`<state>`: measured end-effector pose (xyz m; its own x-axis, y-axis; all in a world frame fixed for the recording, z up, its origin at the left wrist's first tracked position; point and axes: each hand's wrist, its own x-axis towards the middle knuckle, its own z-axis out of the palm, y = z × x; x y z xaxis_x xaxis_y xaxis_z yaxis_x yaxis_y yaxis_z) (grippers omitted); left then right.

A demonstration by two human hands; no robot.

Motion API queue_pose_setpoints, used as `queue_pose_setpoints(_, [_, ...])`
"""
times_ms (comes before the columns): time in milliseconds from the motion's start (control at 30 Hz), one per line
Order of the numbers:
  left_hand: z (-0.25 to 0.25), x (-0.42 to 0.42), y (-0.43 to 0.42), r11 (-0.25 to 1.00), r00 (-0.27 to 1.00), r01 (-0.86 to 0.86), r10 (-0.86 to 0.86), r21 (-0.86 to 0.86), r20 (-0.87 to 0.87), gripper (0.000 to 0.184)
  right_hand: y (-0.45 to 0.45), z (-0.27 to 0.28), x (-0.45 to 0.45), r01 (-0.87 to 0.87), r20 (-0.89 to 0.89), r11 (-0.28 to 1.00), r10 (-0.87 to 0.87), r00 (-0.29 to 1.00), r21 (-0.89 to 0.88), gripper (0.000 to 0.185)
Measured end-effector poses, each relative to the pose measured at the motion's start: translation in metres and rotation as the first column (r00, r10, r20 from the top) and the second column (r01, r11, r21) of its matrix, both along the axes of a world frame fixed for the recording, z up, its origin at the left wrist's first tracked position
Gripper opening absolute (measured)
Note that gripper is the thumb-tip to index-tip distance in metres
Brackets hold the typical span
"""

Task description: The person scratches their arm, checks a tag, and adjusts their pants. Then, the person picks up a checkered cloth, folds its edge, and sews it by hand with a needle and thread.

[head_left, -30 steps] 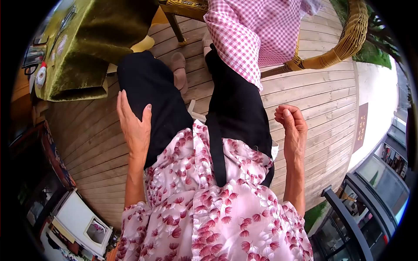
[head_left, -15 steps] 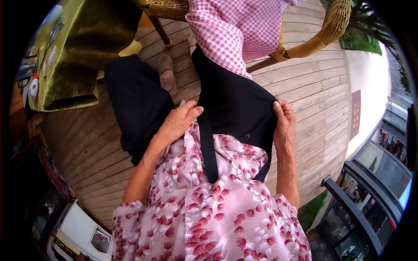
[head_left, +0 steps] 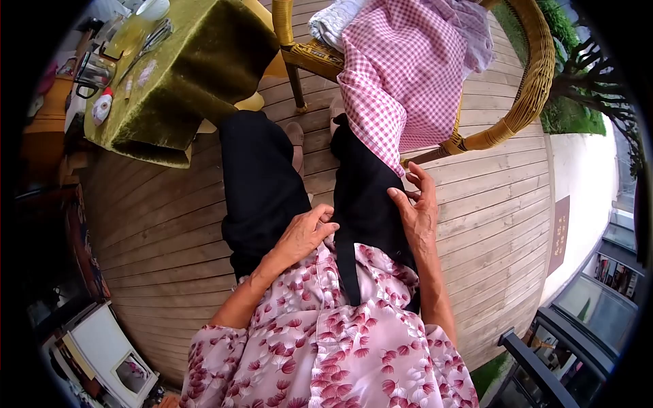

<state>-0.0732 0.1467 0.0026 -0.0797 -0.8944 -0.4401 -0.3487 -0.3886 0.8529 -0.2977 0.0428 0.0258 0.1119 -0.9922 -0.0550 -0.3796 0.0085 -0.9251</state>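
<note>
My left hand rests at my waist, its thumb and fingers pressed together by the hem of my pink floral blouse. What lies in that pinch is hidden. Close to its fingertips, a black strap runs down over the blouse. Above my right thigh is my right hand, fingers apart and nothing between them. Its fingertips are near the lower corner of a pink-and-white gingham cloth, but I cannot tell whether they touch. Black trousers cover my legs.
The gingham cloth hangs over a wicker chair ahead, beside a folded pale cloth. A table with a green velvet cover stands at the left, bearing a glass jug. Wooden decking lies underfoot, with a white wall at the right.
My right hand has let go of the black fabric it held stretched out and moved inward, fingers spreading. The black fabric has dropped against my leg. The view has shifted left.
</note>
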Motion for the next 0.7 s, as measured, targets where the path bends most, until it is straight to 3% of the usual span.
queue_pose_setpoints(33, [-0.002,-0.003,0.001,0.992,0.998,-0.017,0.024,-0.126,0.055,0.038,-0.01,-0.002,0.01,-0.056,-0.132,0.995,0.045,0.99,-0.08,0.064])
queue_pose_setpoints(67, [-0.002,-0.003,0.002,0.989,0.999,-0.022,0.029,-0.144,0.045,0.039,-0.021,0.002,0.026,-0.069,-0.244,0.955,-0.003,0.97,-0.288,0.047])
queue_pose_setpoints(100, [-0.002,-0.004,0.002,0.986,0.999,-0.028,0.034,-0.162,0.032,0.041,-0.036,0.0,0.032,-0.077,-0.24,0.951,0.003,0.971,-0.299,0.047])
queue_pose_setpoints(167, [0.007,-0.004,0.003,0.987,0.999,-0.035,0.038,-0.158,0.018,0.04,-0.062,-0.009,0.042,-0.173,-0.346,0.937,0.061,0.936,-0.303,0.022])
queue_pose_setpoints(233, [0.007,0.003,0.006,0.982,0.998,-0.062,0.057,-0.177,-0.036,0.038,-0.083,-0.007,0.054,-0.176,-0.343,0.87,0.009,0.939,-0.46,0.013])
queue_pose_setpoints(267, [0.007,0.008,0.007,0.971,0.997,-0.079,0.076,-0.224,-0.025,0.037,-0.093,-0.013,0.054,-0.161,-0.322,0.857,-0.006,0.947,-0.49,0.014])
queue_pose_setpoints(367, [0.018,0.014,0.007,0.952,0.989,-0.146,0.146,-0.267,-0.019,0.034,-0.105,0.008,0.046,0.01,0.022,0.991,-0.007,1.0,-0.134,0.015])
queue_pose_setpoints(400, [0.016,0.015,0.01,0.942,0.98,-0.199,0.185,-0.271,-0.079,0.033,-0.117,-0.005,0.037,0.022,0.185,0.995,-0.003,0.983,-0.102,0.014])
queue_pose_setpoints(433, [0.021,0.015,0.01,0.941,0.97,-0.237,0.214,-0.24,-0.118,0.032,-0.123,0.006,0.032,0.027,0.175,0.991,-0.004,0.985,-0.131,0.014])
queue_pose_setpoints(500, [0.031,0.013,0.01,0.941,0.974,-0.225,0.213,-0.253,-0.076,0.031,-0.127,0.023,0.023,0.004,0.369,0.999,0.012,0.929,-0.043,0.015])
queue_pose_setpoints(700, [0.057,0.016,-0.016,0.913,0.986,-0.163,0.142,-0.374,-0.082,0.031,-0.14,0.104,0.027,-0.062,0.323,0.982,0.118,0.939,-0.178,0.015])
